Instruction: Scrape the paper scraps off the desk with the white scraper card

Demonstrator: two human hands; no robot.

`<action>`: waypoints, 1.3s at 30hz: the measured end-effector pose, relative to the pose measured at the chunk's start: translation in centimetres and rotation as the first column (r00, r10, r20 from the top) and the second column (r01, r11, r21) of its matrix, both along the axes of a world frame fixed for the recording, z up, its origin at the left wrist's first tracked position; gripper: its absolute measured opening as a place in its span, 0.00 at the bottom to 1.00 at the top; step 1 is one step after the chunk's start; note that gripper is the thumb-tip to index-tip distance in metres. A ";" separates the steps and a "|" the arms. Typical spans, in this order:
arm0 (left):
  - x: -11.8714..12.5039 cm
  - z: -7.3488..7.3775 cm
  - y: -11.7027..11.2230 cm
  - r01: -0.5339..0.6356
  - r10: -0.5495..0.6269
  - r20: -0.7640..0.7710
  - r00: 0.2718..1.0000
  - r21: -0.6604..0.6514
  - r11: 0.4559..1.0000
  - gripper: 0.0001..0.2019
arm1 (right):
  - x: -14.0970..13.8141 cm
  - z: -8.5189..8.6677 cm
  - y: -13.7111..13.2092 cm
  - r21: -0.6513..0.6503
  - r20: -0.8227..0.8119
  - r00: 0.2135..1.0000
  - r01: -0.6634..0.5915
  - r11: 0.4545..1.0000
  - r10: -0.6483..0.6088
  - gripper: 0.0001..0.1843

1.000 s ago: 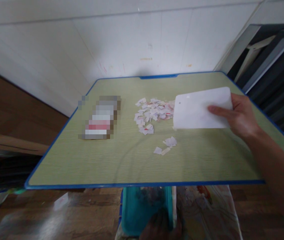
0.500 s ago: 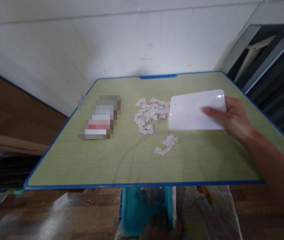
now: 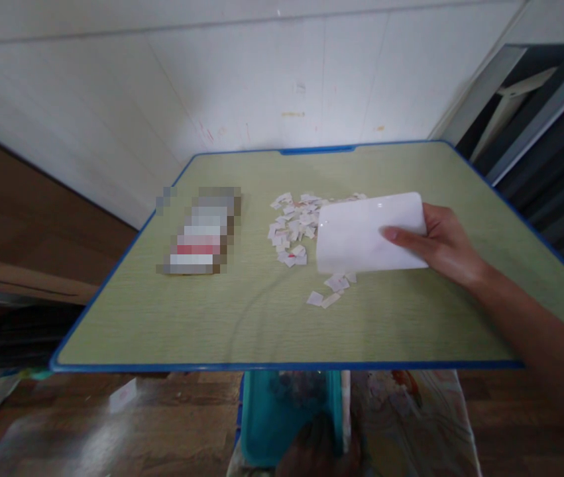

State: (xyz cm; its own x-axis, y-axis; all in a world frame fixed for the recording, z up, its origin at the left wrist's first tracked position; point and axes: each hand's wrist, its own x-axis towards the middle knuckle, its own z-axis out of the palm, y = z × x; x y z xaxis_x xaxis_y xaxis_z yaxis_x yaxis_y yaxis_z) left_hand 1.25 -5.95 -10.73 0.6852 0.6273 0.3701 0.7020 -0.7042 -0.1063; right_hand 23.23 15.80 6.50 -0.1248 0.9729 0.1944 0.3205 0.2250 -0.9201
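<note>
Glossy white board (image 3: 356, 238): hovering or resting over green-topped table (image 3: 187, 324), right of centre, hiding part of paper scraps (image 3: 305, 218); unable to tell contact. Gripping right end with right hand (image 3: 443, 235). Not seeing left hand, unable to tell its grip. Probably working board around scraps; likely calling next for firm hold, watching near loose scraps (image 3: 337, 283).

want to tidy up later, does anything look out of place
A white paper-like piece lies on the brown floor, left of the teal tray; odd because the paper scraps are on the table.
</note>
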 end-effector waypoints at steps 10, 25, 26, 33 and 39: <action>0.0 -0.4 -0.2 -0.002 0.002 -0.028 1.000 -0.004 1.000 0.19 | -2.6 -0.6 -0.5 -0.039 -0.008 0.974 -0.225 0.973 0.225 0.08; -0.1 -0.6 -0.2 0.009 -0.009 -0.049 0.999 0.004 1.000 0.17 | 1.4 0.7 0.0 -0.097 -0.160 0.987 0.004 0.995 -0.019 0.09; -0.1 -0.5 -0.2 0.008 -0.008 -0.047 0.999 0.004 1.000 0.17 | 1.7 0.7 0.1 -0.095 -0.166 0.985 0.027 0.995 -0.043 0.09; -0.2 -0.1 0.0 0.017 -0.017 -0.055 0.998 0.002 1.000 0.17 | 2.6 0.9 0.2 -0.204 -0.100 0.995 -0.040 0.978 0.020 0.06; -0.2 -0.2 0.1 0.027 -0.027 -0.039 0.999 0.010 1.000 0.16 | 2.7 1.1 0.0 -0.263 -0.102 0.990 -0.117 0.958 0.093 0.07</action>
State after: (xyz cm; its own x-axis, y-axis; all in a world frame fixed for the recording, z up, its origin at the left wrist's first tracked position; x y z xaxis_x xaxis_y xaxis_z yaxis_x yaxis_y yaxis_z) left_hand 1.09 -5.81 -10.96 0.7158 0.6046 0.3495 0.6780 -0.7215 -0.1405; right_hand 25.93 15.80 7.60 -0.2229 0.9732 -0.0561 0.2238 -0.0050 -0.9746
